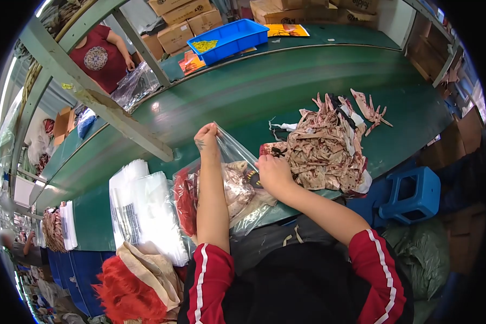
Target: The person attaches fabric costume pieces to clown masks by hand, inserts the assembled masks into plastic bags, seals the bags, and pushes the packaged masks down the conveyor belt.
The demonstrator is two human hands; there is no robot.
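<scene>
Here we have unfilled translucent plastic bags (151, 210) stacked flat, then our left hand (207, 141) pinching and our right hand (275, 174) gripping a clear plastic bag (240, 194) on the long green table (405, 146), red and beige contents (185, 202) already inside, while a red-spotted beige fabric heap (324, 151) lies unbagged.

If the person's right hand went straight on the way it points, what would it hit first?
Probably the clear plastic bag that the right hand already grips. Past that stretched film, the left hand seems roughly in line, though depth is unclear from one view.
</scene>
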